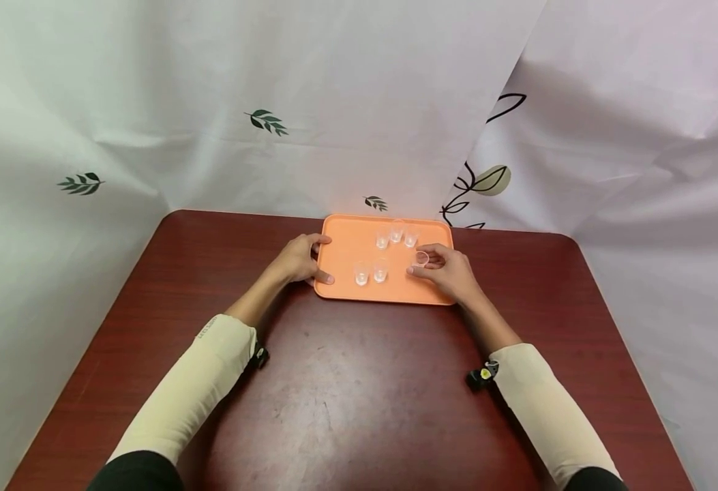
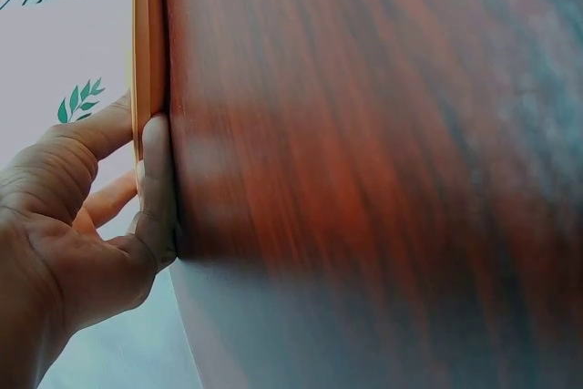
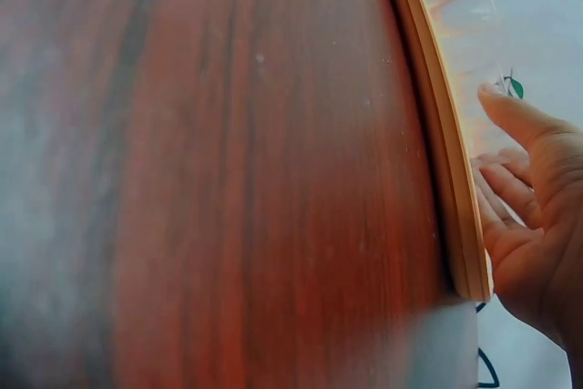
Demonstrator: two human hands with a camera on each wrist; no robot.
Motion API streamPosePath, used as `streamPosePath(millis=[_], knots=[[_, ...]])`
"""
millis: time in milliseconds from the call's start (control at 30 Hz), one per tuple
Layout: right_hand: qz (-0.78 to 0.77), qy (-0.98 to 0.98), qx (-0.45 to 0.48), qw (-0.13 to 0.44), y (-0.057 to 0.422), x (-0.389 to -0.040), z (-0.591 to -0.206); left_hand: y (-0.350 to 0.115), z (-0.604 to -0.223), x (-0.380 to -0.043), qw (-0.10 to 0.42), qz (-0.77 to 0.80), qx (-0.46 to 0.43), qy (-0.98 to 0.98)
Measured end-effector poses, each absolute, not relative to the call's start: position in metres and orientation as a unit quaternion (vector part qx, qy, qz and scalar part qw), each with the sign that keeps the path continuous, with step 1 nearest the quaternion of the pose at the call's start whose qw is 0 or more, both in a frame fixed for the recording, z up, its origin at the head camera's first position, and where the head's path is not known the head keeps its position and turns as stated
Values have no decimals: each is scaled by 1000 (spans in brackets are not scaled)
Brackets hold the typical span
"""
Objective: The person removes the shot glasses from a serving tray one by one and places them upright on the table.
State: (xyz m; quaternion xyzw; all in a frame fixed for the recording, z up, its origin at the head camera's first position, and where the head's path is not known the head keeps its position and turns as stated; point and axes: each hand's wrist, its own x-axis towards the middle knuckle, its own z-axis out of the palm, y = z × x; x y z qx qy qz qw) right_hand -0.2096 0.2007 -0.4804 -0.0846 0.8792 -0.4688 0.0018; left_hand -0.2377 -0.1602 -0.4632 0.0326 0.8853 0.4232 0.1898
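Note:
An orange tray (image 1: 340,254) lies near the far edge of the dark red table. My left hand (image 1: 297,259) grips the tray's left end; in the left wrist view, fingers of that hand (image 2: 100,211) reach to both sides of the rim. Over the tray's right part, my right hand (image 1: 447,271) holds a small clear plastic cup (image 1: 420,258) between thumb and fingers. Three more clear cups (image 1: 396,235) stand together toward the tray's back, and two others (image 1: 380,272) stand side by side nearer its front. The right wrist view shows the right hand (image 3: 537,198) beside the tray rim.
The wooden table (image 1: 359,395) stretches from the tray toward me and to both sides. A white curtain (image 1: 359,102) with leaf prints hangs right behind the table's far edge and along both sides.

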Motion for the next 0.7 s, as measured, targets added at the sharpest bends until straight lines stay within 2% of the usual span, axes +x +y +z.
streamPosePath(millis=[700], knots=[[-487,870,-73,-32,228,-216,-474,-160,-463,-238,193,424,45,884]])
